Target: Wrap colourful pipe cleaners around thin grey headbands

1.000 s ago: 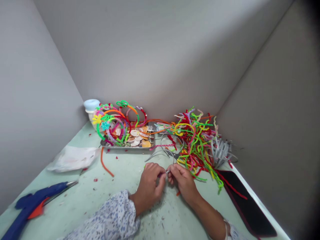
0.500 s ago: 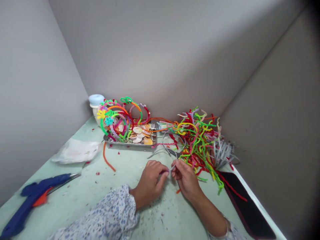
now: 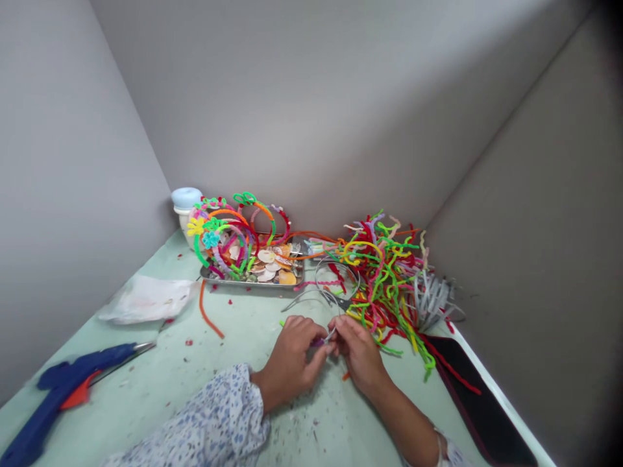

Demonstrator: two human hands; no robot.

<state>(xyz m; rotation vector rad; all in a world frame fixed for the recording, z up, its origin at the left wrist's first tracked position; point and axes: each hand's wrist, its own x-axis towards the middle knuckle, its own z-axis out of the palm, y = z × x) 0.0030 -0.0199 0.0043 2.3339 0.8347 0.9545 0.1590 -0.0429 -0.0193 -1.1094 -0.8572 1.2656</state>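
Grey band (image 3: 330,335) pinched between 2 hands (image 3: 291,357), curving out beyond them.

Enclosed by plain gray walls (image 3: 272,117), meeting in corners at left and right. Lit softly across the back, with a broad diagonal shadow darkening toward the upper right. Furnished with a pale green tabletop (image 3: 195,370), speckled and edged in white at right.

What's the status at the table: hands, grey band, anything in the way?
Left hand pinching purple strip beside grey band. Right hand pinching the band. Pipe-cleaner tangle just beyond right hand; glue gun well off left.
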